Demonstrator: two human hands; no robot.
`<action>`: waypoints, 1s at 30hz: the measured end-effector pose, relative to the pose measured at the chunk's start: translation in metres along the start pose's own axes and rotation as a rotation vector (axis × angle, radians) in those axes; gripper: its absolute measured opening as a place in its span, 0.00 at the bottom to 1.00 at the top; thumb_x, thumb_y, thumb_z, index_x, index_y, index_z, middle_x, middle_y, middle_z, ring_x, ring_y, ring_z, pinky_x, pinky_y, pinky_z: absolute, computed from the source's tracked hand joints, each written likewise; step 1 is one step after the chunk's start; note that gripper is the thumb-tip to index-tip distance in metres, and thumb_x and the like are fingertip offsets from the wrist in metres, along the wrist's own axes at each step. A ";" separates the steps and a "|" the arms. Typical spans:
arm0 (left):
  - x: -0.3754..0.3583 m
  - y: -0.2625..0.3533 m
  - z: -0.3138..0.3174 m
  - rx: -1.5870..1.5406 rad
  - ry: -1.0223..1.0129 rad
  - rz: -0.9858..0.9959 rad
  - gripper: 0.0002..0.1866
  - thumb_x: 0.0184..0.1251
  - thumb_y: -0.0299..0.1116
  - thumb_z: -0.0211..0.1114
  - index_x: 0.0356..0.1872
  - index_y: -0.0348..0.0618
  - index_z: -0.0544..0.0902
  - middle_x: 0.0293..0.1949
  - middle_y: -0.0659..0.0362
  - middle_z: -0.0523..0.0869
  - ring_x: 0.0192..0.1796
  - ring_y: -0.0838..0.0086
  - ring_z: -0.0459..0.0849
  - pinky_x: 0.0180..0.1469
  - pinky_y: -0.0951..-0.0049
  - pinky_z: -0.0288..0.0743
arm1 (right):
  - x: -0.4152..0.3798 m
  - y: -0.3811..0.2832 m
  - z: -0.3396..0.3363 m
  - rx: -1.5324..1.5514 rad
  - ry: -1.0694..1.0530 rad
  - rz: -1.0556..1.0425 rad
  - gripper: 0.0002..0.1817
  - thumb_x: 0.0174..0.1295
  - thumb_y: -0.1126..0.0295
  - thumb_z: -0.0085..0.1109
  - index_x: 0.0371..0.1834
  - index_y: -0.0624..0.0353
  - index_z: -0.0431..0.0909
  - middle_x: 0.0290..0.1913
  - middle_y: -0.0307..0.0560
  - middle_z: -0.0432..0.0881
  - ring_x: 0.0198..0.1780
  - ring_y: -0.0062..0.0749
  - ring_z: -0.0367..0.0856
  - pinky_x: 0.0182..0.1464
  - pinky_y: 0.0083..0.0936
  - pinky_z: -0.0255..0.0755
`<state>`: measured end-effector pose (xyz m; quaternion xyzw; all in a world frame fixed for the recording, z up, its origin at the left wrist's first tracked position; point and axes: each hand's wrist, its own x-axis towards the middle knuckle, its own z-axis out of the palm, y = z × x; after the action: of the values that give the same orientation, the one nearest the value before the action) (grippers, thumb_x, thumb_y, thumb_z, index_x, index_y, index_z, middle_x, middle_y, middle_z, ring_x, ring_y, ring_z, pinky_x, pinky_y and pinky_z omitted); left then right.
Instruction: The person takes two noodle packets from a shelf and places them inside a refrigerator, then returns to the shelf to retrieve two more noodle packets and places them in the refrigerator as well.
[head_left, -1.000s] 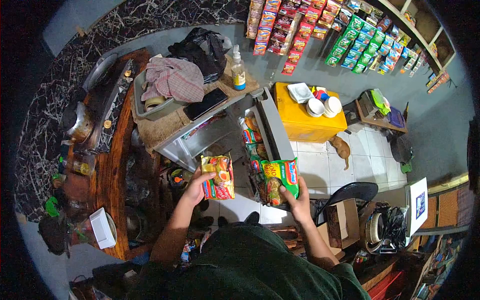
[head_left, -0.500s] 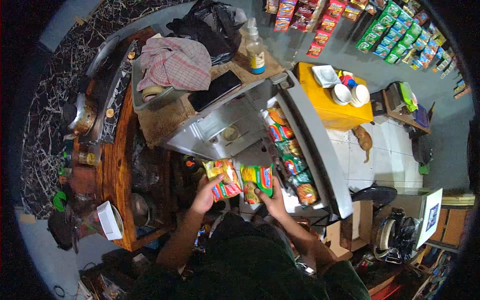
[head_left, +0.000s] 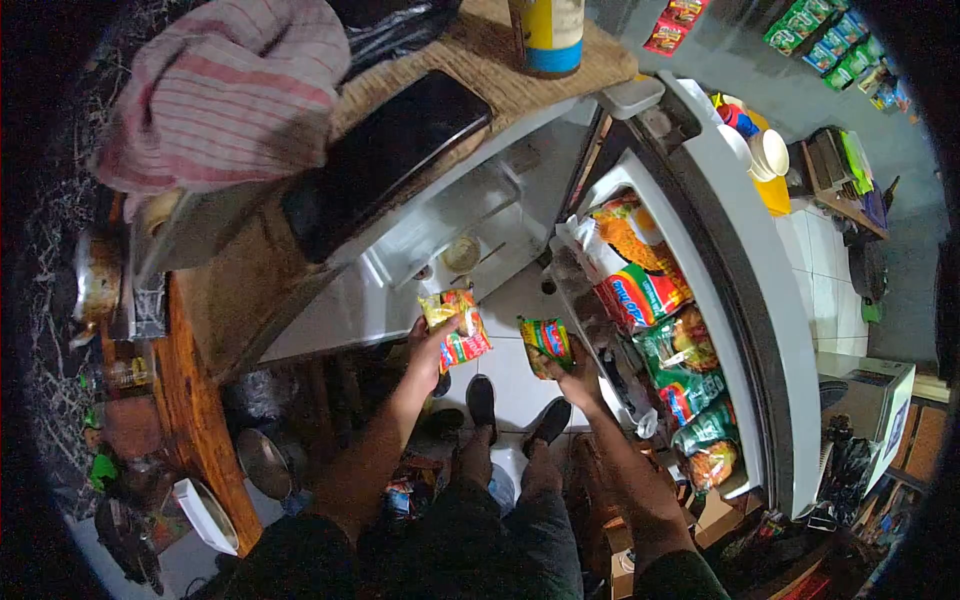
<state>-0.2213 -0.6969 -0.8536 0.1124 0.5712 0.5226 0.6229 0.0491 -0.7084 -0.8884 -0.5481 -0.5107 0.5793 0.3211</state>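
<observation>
- Head view: left hand (head_left: 428, 345) w/ grip clamped on a yellow-red noodle pack (head_left: 455, 326), held low in front of the open fridge (head_left: 440, 235).
- Right hand (head_left: 572, 368) grip clamped on a green noodle pack (head_left: 546, 343), just beside the fridge door (head_left: 745, 300) shelf.
- Door shelves stuffed w/ more packs (head_left: 650, 290).
- Up top on the counter (head_left: 250, 290): phone (head_left: 385, 155), striped cloth (head_left: 225, 90), bottle (head_left: 547, 30).

A small shop: hanging strips of sachets (head_left: 825, 45) on the wall, an open fridge door (head_left: 740, 300) packed with noodle packets (head_left: 640, 275), a wooden counter (head_left: 190, 400) crowded with a kettle (head_left: 95, 285), cloth (head_left: 215, 95) and phone (head_left: 385, 160).
</observation>
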 end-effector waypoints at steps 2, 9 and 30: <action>0.018 -0.011 0.006 0.012 0.017 0.003 0.21 0.59 0.32 0.72 0.53 0.40 0.77 0.48 0.58 0.84 0.48 0.73 0.85 0.51 0.69 0.78 | 0.006 0.007 -0.003 0.161 0.004 -0.036 0.25 0.58 0.67 0.67 0.56 0.63 0.71 0.48 0.47 0.80 0.50 0.28 0.78 0.56 0.28 0.71; 0.031 -0.035 0.015 0.045 -0.044 -0.007 0.20 0.60 0.31 0.72 0.52 0.43 0.77 0.50 0.60 0.84 0.50 0.74 0.83 0.54 0.71 0.75 | -0.001 0.015 -0.023 -0.108 -0.208 -0.069 0.28 0.56 0.61 0.69 0.57 0.59 0.72 0.47 0.49 0.81 0.51 0.35 0.80 0.56 0.31 0.71; 0.145 -0.007 0.000 0.166 -0.161 0.160 0.24 0.55 0.33 0.75 0.51 0.37 0.78 0.47 0.57 0.85 0.48 0.73 0.84 0.52 0.70 0.78 | 0.002 -0.002 -0.009 0.087 0.031 0.007 0.23 0.56 0.71 0.69 0.54 0.65 0.73 0.49 0.47 0.81 0.51 0.28 0.79 0.56 0.26 0.72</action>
<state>-0.2461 -0.5869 -0.9445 0.2502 0.5498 0.5108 0.6117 0.0568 -0.7040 -0.8859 -0.5444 -0.4782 0.5936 0.3501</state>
